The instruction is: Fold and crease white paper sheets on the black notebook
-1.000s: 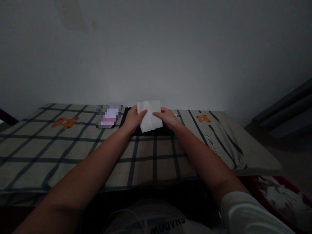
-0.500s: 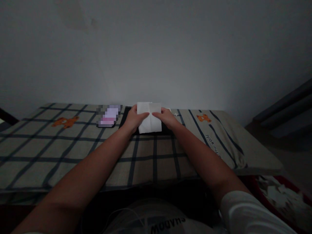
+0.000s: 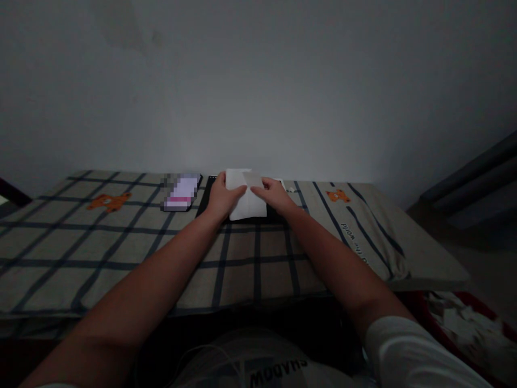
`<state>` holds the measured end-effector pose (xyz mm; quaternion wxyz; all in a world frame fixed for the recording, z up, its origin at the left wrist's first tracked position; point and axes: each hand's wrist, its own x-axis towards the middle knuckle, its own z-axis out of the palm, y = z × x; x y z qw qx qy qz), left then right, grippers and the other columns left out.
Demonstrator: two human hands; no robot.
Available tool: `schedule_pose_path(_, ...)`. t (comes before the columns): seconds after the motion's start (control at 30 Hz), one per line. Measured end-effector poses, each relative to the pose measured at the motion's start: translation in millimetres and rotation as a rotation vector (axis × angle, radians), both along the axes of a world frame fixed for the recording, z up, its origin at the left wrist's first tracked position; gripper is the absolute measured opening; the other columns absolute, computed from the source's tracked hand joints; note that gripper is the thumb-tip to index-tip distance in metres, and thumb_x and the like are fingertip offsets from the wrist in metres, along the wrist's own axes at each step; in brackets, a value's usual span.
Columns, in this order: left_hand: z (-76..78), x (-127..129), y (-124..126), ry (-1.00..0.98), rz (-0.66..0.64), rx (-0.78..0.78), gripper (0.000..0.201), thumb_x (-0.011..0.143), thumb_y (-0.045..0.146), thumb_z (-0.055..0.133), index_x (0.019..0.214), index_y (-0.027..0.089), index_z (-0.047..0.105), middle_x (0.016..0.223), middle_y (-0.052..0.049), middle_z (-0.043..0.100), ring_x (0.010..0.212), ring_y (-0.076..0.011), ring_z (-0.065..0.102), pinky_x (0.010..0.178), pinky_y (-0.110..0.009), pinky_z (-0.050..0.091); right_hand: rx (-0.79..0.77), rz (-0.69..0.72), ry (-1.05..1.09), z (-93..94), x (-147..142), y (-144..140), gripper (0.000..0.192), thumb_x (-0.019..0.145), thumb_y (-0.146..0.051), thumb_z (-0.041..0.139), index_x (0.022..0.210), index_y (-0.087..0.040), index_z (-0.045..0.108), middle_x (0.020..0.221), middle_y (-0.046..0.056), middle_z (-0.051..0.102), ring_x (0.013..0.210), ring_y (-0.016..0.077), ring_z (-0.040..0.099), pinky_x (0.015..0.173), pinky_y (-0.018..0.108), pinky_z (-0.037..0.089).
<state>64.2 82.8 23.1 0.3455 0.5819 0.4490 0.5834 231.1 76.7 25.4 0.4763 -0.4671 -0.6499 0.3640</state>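
Between my hands is a white sheet of paper (image 3: 247,207) with creases and a folded flap at its upper right. My left hand (image 3: 223,198) grips its left side, thumb across the front and fingers behind. My right hand (image 3: 275,195) pinches the flap at the right, its thumb near the middle crease. The tips of both thumbs almost meet. Below the paper lies a flat black pad (image 3: 205,203) with a row of holes along its far edge. Part of a white item shows behind my right hand; its kind is hidden.
A phone (image 3: 182,192) with a lit, blurred screen lies left of the pad. The checked cloth (image 3: 133,242) with orange bear figures covers the table. A pale wall (image 3: 258,91) rises behind. At lower right stands a red bin (image 3: 432,323) holding crumpled paper.
The flap at the paper's upper right has tilted and swung slightly left. My right hand has shifted a little left with it. My left hand stays nearly in place.
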Motion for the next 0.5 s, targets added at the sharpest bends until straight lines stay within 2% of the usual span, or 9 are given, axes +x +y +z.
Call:
schedule_pose_path(0.23, 5.6, 3.7, -6.8, -0.045, -0.030, -0.032, 0.049, 0.060, 0.020, 0.075, 0.105, 0.018, 0.057, 0.102, -0.009, 0.064, 0.095, -0.0244, 0.062, 0.086, -0.039, 0.050, -0.039, -0.022, 0.075, -5.5, 0.6, -0.2, 0.031, 0.073, -0.034, 0.068, 0.097, -0.016, 0.068, 0.103, 0.010, 0.071, 0.089, 0.0203, 0.065, 0.080, 0.036, 0.051)
schedule_pose_path(0.5, 4.2, 5.1, -5.5, -0.102, -0.082, -0.080, 0.050, 0.059, 0.019, 0.074, 0.106, 0.017, 0.056, 0.104, -0.009, 0.064, 0.094, -0.0241, 0.062, 0.083, -0.037, 0.051, -0.051, -0.027, 0.069, -0.7, -0.2, -3.5, 0.030, 0.073, -0.029, 0.068, 0.100, -0.016, 0.069, 0.107, 0.010, 0.070, 0.093, 0.0198, 0.066, 0.086, 0.036, 0.050)
